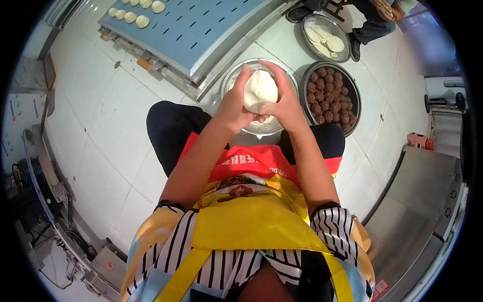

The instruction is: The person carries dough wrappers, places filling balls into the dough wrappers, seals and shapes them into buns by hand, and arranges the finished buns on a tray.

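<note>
Yellow apron point(251, 221): lay nearest, spread over the striped shirt point(181, 236), with a red panel point(241, 157) reaching across the lap.
Dough piece point(261, 88): was gripped over the metal bowl point(226, 83), off the near corner of the blue slotted desk point(176, 30); looked pale and rounded, with a dent in the surface.
Left hand point(236, 98): cupped the left side and underside of the dough piece, gripping firmly.
Right hand point(288, 103): curled around the right side, also gripping, thumb pressed to the near face.
Metal bowl: sat between the knees, just beside the desk's near corner; contents pale, partly hidden by the hands.
Step in hand: appeared to be shaping by hand; could not tell whether filled.
Next move: seemed to call for even pressure from both palms and a slight turn, without tearing the surface.
Dough balls point(142, 21): rested in rows near the desk's left corner.
Brown balls point(329, 95): filled a dark pan point(358, 93) on the floor, well apart from the desk's right edge.
Flat dough rounds point(334, 44): overlapped in a metal pan point(338, 58) beyond, near a co-worker's shoe point(355, 48).
</note>
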Action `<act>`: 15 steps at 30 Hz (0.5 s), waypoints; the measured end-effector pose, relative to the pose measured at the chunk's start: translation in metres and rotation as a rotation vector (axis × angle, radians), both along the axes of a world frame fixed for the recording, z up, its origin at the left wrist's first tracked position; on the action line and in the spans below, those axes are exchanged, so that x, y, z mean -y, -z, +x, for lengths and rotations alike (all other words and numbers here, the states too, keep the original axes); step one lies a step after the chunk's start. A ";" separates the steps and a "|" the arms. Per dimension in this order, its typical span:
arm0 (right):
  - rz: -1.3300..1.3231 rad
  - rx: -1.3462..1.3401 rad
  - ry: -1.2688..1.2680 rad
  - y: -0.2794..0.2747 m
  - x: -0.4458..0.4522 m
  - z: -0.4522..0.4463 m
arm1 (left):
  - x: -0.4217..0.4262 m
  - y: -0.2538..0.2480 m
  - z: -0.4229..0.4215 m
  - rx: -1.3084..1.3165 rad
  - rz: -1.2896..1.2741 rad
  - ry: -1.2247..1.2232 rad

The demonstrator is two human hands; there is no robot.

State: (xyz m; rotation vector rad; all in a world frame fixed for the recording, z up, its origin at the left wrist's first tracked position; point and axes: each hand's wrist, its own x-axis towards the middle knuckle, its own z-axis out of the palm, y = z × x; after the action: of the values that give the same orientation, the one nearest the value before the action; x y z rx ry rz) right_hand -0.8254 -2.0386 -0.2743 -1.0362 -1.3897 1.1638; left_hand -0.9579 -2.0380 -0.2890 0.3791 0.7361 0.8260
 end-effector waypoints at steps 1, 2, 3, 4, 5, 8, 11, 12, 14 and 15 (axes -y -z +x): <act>-0.100 -0.010 -0.049 0.001 0.000 0.005 | 0.001 -0.005 0.002 -0.051 0.012 0.016; -0.196 -0.019 -0.101 0.001 -0.001 0.007 | 0.000 -0.009 0.004 -0.101 0.029 0.029; -0.109 0.100 -0.019 -0.001 -0.001 0.003 | -0.001 -0.009 0.007 -0.040 0.005 -0.026; -0.025 0.215 0.064 -0.004 0.003 -0.005 | 0.001 -0.007 0.009 0.018 -0.022 -0.078; 0.060 0.327 0.154 -0.005 0.005 -0.009 | 0.001 -0.004 0.010 0.075 -0.049 -0.124; -0.109 0.043 -0.056 -0.001 0.001 -0.003 | -0.014 0.033 -0.015 0.395 0.089 0.214; -0.170 0.099 -0.015 -0.004 0.001 -0.010 | -0.002 -0.002 -0.002 0.172 -0.009 0.028; -0.149 0.192 0.049 -0.008 0.000 -0.013 | 0.001 -0.017 0.005 -0.007 -0.078 -0.131; -0.167 0.214 -0.005 -0.020 0.001 -0.013 | -0.001 0.000 -0.005 0.065 0.064 -0.028; -0.181 0.228 -0.035 -0.024 0.004 -0.012 | 0.000 0.000 -0.008 0.105 0.129 0.023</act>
State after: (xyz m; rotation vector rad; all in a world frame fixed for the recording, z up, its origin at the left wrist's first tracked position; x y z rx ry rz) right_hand -0.8370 -2.0422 -0.2501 -1.3107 -1.5042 1.2439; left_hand -0.9660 -2.0376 -0.2886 0.4556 0.5814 0.8681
